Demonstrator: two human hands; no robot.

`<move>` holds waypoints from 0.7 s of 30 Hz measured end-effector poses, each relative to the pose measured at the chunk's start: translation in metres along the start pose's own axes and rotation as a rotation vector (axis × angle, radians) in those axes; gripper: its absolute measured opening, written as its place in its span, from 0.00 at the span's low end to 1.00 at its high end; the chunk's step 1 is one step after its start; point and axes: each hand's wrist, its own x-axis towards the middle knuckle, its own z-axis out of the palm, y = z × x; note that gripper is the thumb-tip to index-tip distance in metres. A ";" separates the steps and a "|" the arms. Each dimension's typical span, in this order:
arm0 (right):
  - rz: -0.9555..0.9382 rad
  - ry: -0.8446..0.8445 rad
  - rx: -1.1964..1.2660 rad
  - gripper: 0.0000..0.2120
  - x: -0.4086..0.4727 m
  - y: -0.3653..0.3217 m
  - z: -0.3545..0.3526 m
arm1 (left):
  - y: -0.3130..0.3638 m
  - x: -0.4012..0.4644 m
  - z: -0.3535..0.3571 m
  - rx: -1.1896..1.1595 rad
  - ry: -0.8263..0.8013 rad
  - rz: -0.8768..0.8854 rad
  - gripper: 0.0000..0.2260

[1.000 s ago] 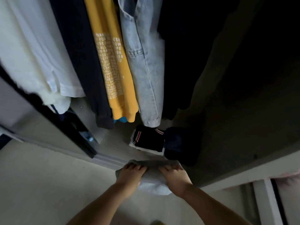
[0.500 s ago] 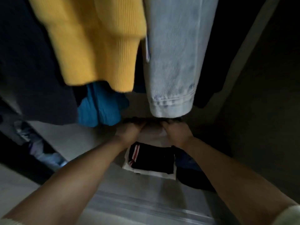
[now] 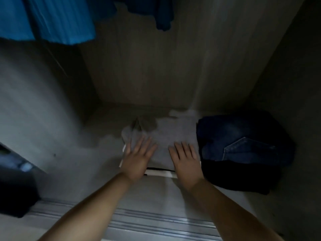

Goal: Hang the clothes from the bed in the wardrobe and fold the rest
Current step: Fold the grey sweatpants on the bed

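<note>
A folded light grey garment lies on top of a small pile on the wardrobe floor. Under its near edge a black and white folded piece peeks out. My left hand rests flat on the grey garment's left side, fingers spread. My right hand lies flat on its right side, fingers together and extended. Neither hand grips anything.
Folded dark blue jeans lie on a black garment right of the pile. Blue clothes hang at top left. The sliding-door track runs across the near edge. The wardrobe's back panel stands behind.
My hands carried the grey folded garment into the wardrobe, set it on the black and white pile and let go. They now lie flat on it. The view dropped below the hanging clothes.
</note>
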 end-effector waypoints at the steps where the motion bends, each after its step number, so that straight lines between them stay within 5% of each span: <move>1: -0.002 -0.023 -0.019 0.52 0.000 0.000 -0.001 | 0.001 -0.001 -0.001 0.007 -0.046 -0.007 0.28; 7: -0.061 -0.203 -0.075 0.39 -0.012 0.005 -0.041 | 0.008 -0.010 -0.039 0.073 -0.235 -0.018 0.45; 16: 0.048 -0.365 0.007 0.31 -0.086 0.010 -0.223 | 0.051 -0.057 -0.221 -0.038 -0.209 0.206 0.34; 21: 0.106 -0.481 0.040 0.29 -0.131 0.011 -0.327 | 0.075 -0.093 -0.336 -0.153 -0.349 0.229 0.31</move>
